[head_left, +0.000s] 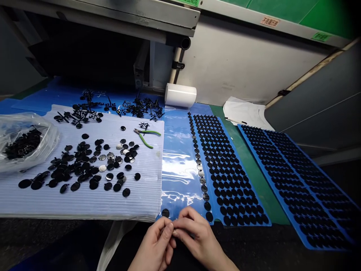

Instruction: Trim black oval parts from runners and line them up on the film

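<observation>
Both hands meet at the near edge of the desk [258,188], wrists low. Left hand [156,241] slants up and rightward, thumb uppermost; right hand [199,231] slants up and leftward, fingers [186,223] bent inward. Fingertip gap and any item held: cannot tell (tips overlap). Black disc [165,213] lies on blue film [177,169], just beyond the left hand.

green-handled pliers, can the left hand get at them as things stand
Probably yes: the pliers lie uncovered on the white sheet, and nothing tall seems to stand between them and the left hand.
</observation>
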Demonstrator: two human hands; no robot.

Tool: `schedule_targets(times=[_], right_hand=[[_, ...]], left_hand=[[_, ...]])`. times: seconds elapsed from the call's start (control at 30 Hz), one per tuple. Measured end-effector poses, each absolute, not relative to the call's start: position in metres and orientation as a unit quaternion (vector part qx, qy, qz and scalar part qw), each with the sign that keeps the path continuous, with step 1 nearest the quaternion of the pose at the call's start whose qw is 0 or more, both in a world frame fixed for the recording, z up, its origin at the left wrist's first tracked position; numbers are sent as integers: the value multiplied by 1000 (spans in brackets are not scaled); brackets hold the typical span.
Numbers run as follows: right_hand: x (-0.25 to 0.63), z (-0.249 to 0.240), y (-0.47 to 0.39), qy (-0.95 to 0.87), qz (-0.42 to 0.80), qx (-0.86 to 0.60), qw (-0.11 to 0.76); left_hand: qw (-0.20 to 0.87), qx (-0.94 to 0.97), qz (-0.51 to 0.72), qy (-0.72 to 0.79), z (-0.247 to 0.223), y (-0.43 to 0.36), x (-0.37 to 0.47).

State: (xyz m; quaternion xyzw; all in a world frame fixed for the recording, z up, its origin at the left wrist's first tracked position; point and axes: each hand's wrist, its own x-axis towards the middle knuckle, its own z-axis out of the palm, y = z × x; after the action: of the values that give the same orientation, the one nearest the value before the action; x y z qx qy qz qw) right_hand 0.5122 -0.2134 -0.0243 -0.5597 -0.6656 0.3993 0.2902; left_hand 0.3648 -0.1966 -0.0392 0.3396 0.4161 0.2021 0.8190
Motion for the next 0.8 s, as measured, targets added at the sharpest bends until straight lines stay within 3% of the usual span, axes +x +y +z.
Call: schedule_targets(times=[0.2,0.47,0.8], right_hand=[[510,-26,-211,-675,359,-565,310],[507,-29,-194,-695,155,-650,264],[506,-32,-193,-689,165,-667,230]], left_hand=[[819,339,174,429,-47,-198,359],[791,383,200,433,-49,-209,347],[806,376,175,423,-49,-205,345]])
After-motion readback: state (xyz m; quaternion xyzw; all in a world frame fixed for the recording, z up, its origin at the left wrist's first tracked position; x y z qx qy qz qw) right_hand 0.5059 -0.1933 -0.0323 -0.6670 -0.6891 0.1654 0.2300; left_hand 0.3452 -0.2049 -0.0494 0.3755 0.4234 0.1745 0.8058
